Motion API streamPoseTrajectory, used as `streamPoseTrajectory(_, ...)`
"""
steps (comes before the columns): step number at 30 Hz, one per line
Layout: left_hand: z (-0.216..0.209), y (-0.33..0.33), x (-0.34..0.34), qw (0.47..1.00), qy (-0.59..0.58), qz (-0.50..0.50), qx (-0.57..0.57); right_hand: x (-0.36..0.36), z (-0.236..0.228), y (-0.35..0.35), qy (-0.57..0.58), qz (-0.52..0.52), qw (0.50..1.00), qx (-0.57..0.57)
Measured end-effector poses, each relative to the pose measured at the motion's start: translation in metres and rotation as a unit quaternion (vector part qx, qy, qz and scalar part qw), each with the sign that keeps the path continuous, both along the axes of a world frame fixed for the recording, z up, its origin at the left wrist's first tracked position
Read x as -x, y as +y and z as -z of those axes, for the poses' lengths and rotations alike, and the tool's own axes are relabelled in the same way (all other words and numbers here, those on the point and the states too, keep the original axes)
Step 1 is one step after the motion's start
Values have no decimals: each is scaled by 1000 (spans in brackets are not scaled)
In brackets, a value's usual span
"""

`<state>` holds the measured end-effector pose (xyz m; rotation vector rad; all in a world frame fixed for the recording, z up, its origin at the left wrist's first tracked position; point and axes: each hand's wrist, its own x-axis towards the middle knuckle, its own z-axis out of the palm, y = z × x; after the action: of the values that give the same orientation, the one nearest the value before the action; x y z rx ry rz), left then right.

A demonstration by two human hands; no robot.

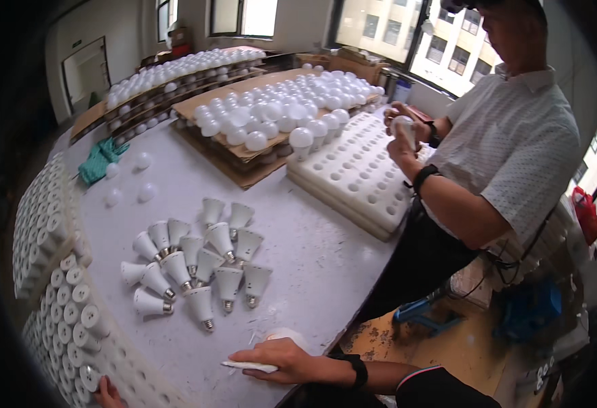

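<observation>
At the lower left my left hand (110, 396), mostly cut off by the view's rim, has its fingers closed at the edge of a white bulb housing (89, 378) standing in a foam tray (132, 364). Near the table's front edge, my right hand (278, 360) is closed round a thin, flat white piece with a tapered tip (249, 366); its kind is unclear. A pale rounded thing (289, 336) shows just behind that hand. Several white bulb bodies with screw caps (200, 306) lie loose on the table (312, 272), beyond my right hand.
Across the corner a co-worker (509, 149) holds a bulb (403, 124) over a white foam tray with holes (353, 166). Cardboard sheets (251, 178) carry many domed bulbs. A green cloth (100, 161) and loose domes (147, 192) lie at left. A blue stool (424, 316) stands right.
</observation>
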<state>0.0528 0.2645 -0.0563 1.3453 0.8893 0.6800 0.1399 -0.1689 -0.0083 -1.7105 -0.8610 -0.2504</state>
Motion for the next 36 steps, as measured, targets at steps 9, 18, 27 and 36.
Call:
streamPoseTrajectory(9,-34,-85,23,994,-67,78,-38,7,-6,3,-24,2,1000,-4)
streamPoseTrajectory(18,-56,-214,41,827,-34,334,452,8,2,15,-104,-38,992,68)
streamPoseTrajectory(27,-46,-243,34,796,-4,381,471,5,10,10,-133,-44,987,77)
streamPoseTrajectory(36,-49,-244,29,816,49,346,460,4,6,10,-154,-51,983,87)
